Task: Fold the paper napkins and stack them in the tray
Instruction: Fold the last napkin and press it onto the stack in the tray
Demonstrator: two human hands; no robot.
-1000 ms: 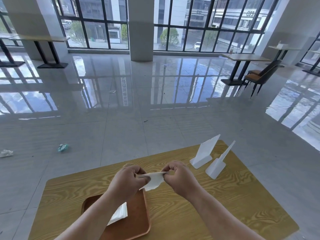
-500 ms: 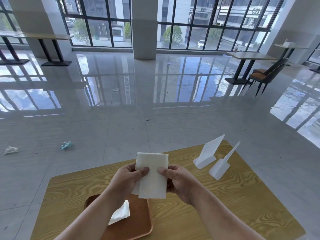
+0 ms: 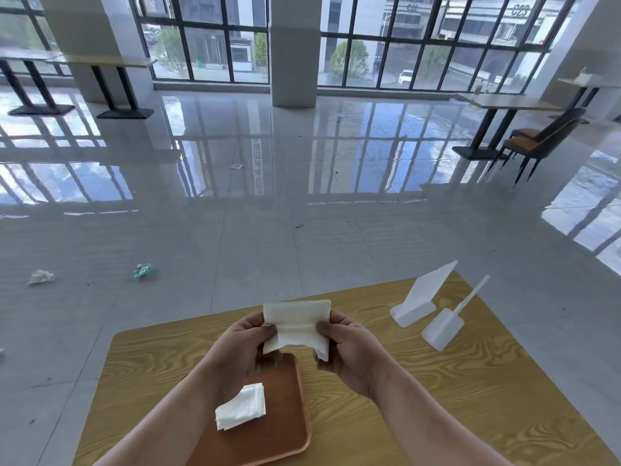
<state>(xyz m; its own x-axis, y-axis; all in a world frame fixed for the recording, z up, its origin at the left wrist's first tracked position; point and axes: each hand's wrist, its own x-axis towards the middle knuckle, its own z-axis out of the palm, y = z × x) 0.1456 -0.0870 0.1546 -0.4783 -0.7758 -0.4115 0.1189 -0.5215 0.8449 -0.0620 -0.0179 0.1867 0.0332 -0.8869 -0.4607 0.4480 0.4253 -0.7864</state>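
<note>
1. Two bare hands hold one white paper napkin [image 3: 295, 326] in the air above the far end of the tray, both clamped on it.
2. Left hand [image 3: 240, 348] pinches the napkin's left edge between thumb and fingers; right hand [image 3: 349, 351] pinches its right edge the same way.
3. Napkin condition: spread flat between the hands, wider than tall, with a horizontal crease across the middle; its lower right corner hangs down beside the right palm.
4. Brown rectangular plastic tray [image 3: 285, 428] lies on the yellow wood-grain table [image 3: 420, 398], at the near left part of the tabletop, partly hidden by the left forearm.
5. One folded white napkin stack [image 3: 242, 410] lies inside the tray, towards its left side, tilted against the tray's edges.
6. White upright plastic sign holder [image 3: 421, 297] stands at the far right of the table; a second white holder [image 3: 447, 326], seen edge-on, stands just beside it on the right.
7. Floor beyond the table: glossy grey tiles, with a crumpled white scrap [image 3: 40, 276] and a crumpled green scrap [image 3: 143, 270] lying well apart from the table.
</note>
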